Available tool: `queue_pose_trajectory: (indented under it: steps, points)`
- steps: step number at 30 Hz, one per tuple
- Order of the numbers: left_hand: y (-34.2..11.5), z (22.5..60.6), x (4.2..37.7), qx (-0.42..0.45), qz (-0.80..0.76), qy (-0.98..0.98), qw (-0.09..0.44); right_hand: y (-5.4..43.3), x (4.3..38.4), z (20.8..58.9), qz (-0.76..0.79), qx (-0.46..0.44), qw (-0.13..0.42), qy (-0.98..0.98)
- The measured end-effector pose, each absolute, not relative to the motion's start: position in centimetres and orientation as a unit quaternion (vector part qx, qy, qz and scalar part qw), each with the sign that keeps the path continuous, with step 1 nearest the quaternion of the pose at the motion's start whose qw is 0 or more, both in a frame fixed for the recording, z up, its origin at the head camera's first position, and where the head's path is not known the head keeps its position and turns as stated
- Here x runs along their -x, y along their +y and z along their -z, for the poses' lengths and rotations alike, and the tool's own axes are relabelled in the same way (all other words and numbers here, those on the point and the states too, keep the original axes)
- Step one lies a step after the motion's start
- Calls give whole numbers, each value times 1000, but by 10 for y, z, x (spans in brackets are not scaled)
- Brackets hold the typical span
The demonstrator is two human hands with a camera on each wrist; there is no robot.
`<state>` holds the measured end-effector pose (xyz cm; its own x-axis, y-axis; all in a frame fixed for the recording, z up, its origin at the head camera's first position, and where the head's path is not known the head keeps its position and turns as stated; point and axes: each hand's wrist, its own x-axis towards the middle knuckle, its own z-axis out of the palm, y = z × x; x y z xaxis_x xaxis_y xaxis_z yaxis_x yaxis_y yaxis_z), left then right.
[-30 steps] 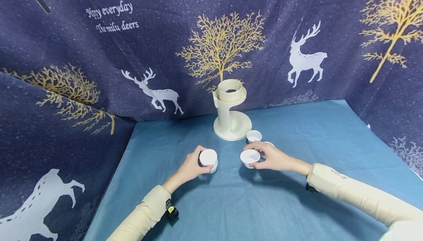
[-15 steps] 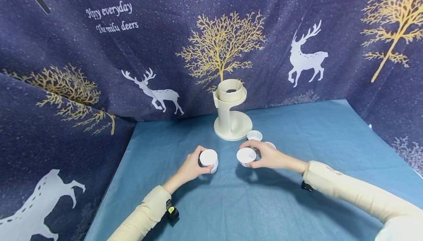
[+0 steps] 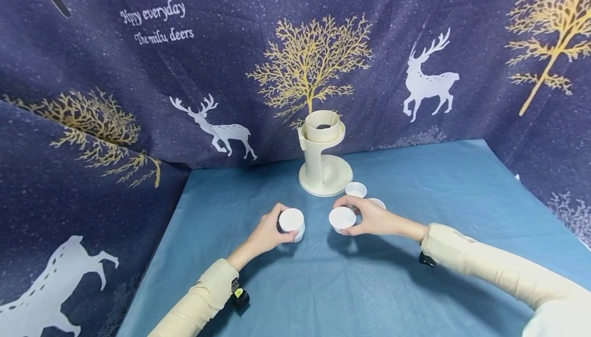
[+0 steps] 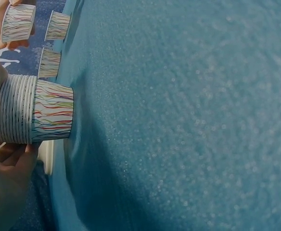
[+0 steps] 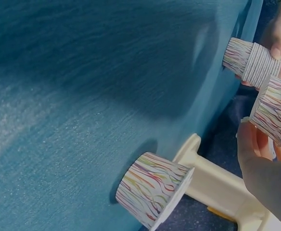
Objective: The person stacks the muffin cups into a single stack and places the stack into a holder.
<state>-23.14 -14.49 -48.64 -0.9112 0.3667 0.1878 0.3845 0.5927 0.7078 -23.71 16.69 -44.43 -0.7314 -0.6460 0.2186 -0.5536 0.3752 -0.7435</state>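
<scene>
My left hand (image 3: 265, 232) grips a stack of paper cups (image 3: 292, 222) around its rims, thumb at the near side. In the left wrist view the stack (image 4: 39, 110) shows many nested rims and a wavy multicoloured stripe pattern, its base right at the blue cloth. Opposite it, my right hand (image 3: 371, 217) pinches a single paper cup (image 3: 342, 219) between thumb and fingers, held above the table with a shadow below. The right wrist view shows the same striped pattern on this cup (image 5: 277, 110). A gap separates the cup from the stack.
Two more striped paper cups stand on the blue tablecloth (image 3: 295, 296): one cup (image 3: 356, 190) beside the stand's base, another (image 3: 378, 203) partly hidden behind my right hand. A cream stand (image 3: 314, 165) with a ring-shaped top rises at the back, before a dark blue deer-printed curtain (image 3: 221, 70).
My right hand has moved slightly left with its cup, closer to the stack. The left hand and its stack have stayed in place.
</scene>
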Motion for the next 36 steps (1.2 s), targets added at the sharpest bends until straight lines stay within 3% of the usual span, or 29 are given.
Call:
queue_pose_trajectory:
  steps: [21, 36]
  points:
    - [-147, 482, 235, 221, 392, -893, 1, 158, 241, 448, 478, 366, 122, 789]
    - [-148, 480, 236, 233, 389, -891, -5, 144, 243, 447, 496, 372, 125, 774]
